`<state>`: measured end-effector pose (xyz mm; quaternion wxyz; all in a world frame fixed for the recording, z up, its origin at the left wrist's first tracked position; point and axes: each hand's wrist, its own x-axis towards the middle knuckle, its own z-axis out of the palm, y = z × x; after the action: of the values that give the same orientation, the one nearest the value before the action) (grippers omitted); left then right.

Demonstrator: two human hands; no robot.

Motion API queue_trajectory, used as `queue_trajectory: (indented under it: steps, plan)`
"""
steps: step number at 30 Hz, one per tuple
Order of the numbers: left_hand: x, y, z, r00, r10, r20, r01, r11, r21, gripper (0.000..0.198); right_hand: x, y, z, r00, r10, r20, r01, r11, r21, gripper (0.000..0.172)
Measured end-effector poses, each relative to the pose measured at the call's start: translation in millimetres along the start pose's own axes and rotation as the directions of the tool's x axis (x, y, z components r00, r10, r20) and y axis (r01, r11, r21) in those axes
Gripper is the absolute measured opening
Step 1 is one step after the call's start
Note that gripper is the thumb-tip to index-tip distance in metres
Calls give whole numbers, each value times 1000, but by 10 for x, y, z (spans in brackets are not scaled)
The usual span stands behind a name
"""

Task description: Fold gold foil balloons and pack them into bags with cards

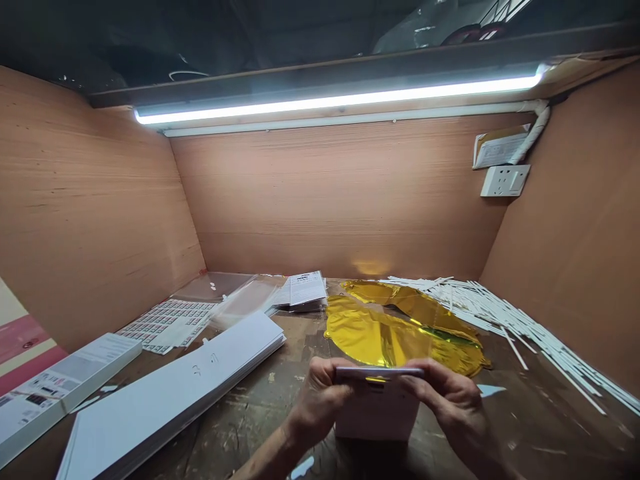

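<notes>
The slotted card (377, 419) is pinched near its top corners by the left hand (319, 397) and right hand (454, 399), before the gold foil (373, 330), and could be bent by uneven pressure.

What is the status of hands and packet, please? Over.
Left hand and right hand gripping white packet by its top. Gold foil just beyond; no obstruction visible.

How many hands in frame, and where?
2. The left hand grips the pale card near its upper left corner; the right hand grips it near the upper right. No other hand shows.
</notes>
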<state>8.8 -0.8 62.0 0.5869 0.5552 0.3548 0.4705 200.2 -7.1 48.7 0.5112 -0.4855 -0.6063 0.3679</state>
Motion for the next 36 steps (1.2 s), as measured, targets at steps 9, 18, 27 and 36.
queue_trajectory:
  steps: [9,18,27,36]
  plan:
    - [-115,-343,-52,995,-63,83,65,998,-21,18,-102,357,52,963,78,258,-112,987,120,24]
    - [-77,-435,-80,998,-55,5,56,984,-170,37,-94,467,56,975,27,221,-10,997,-76,28]
    - [-126,-606,-109,983,-181,-10,179,977,-117,38,-127,573,59,951,-27,308,22,1000,20,24]
    - [40,-745,-116,976,-188,-106,172,974,-144,34,-22,642,139,968,117,222,-66,972,-225,20]
